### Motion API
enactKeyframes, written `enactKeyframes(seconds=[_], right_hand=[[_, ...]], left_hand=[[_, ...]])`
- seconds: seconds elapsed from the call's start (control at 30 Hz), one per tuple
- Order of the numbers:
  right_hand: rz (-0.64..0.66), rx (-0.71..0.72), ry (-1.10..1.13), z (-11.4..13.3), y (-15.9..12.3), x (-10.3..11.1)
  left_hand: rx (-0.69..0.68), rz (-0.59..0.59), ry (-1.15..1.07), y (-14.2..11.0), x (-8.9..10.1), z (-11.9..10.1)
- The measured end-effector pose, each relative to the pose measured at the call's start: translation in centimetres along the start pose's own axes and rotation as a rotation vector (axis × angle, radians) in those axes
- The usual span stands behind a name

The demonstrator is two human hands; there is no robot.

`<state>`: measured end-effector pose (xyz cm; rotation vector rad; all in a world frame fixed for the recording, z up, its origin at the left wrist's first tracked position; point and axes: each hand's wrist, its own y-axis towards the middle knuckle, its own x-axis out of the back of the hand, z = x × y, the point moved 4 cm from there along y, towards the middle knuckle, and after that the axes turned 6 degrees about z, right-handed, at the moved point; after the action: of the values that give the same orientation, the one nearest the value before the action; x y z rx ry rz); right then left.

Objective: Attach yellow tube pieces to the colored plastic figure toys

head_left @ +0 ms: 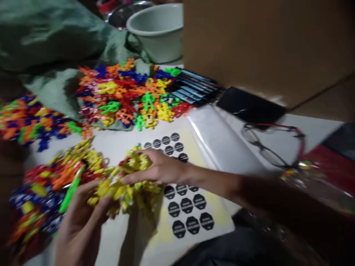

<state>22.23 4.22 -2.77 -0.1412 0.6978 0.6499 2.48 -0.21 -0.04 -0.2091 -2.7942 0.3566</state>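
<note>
My left hand (pixel 85 218) and my right hand (pixel 159 168) are closed around one bunch of small yellow plastic figures (pixel 122 188), held over the table's front. The left supports it from the near left, while the right grips it from the far right. Blur hides the exact shape of the pieces. Just left of the bunch lies a pile of mixed plastic figures (pixel 52 184) in red, blue, orange, yellow and green. Under my right wrist is a sheet of black octagonal stickers (pixel 186 205), partly covered by the hand and forearm.
More colourful figures (pixel 119 98) spill from a green sack (pixel 47 37) at the back. Beyond stands a pale basin (pixel 156 35) beside a large cardboard box (pixel 263 48). Clear plastic bags (pixel 219 136), a dark phone-like slab (pixel 249 105) and eyeglasses (pixel 274 144) lie to the right.
</note>
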Motion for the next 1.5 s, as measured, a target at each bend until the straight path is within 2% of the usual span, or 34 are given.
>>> enactKeyframes(seconds=[0.07, 0.13, 0.3, 0.53, 0.73, 0.83, 0.93, 1.03, 1.1, 1.2, 1.27, 1.33, 1.37, 1.47, 1.5], right_hand=[[-0.061, -0.046, -0.005, -0.4, -0.3, -0.2], [-0.124, -0.088, -0.062, -0.8, -0.5, -0.1], [-0.206, -0.139, -0.120, -1.8, -0.8, 0.2], [-0.201, -0.171, -0.176, -1.7, -0.9, 0.2], [-0.175, -0.139, -0.193, -1.5, -0.9, 0.0], [-0.159, -0.164, -0.156, -1.6, -1.0, -0.2], [-0.170, -0.114, -0.257, -1.2, -1.0, -0.1], [-0.246, 0.045, -0.660, -0.1, -1.0, 0.0], [-0.269, 0.085, -0.890, 0.1, -0.9, -0.2], [-0.254, 0.049, -0.968, -0.3, -0.7, -0.2], [-0.277, 0.019, -0.955, -0.5, -0.7, 0.1], [-0.339, -0.003, -0.917, -0.6, -0.7, 0.5], [-0.361, -0.008, -0.879, -0.5, -0.8, 0.7], [-0.328, -0.010, -0.681, -0.3, -0.7, 0.4], [-0.297, -0.017, -0.607, -0.2, -0.7, 0.2]], left_hand=[[-0.035, -0.097, -0.164, -0.3, -0.2, -0.1], [-0.029, -0.112, -0.242, -0.3, -0.7, -0.1], [-0.035, -0.115, -0.274, -0.2, -0.9, 0.0], [0.006, 0.037, -0.241, 0.2, -0.9, 0.4], [-0.030, 0.046, -0.328, 0.2, -1.2, 0.5], [-0.029, 0.151, -0.342, 0.3, -1.2, 0.6], [-0.002, 0.224, -0.250, 0.4, -0.8, 1.1], [-0.030, 0.101, 0.050, 0.4, 0.0, 1.0], [-0.057, 0.049, 0.242, 0.3, 0.2, 0.7], [-0.046, 0.088, 0.304, 0.1, 0.5, 0.4], [-0.012, 0.104, 0.287, 0.0, 1.7, 0.4], [-0.013, 0.011, 0.333, 0.0, 4.2, 0.1], [-0.031, -0.095, 0.391, -0.1, 6.0, -0.2], [-0.108, -0.537, 0.663, -0.2, 11.6, -1.8], [-0.123, -0.618, 0.805, 0.1, 12.7, -2.5]])
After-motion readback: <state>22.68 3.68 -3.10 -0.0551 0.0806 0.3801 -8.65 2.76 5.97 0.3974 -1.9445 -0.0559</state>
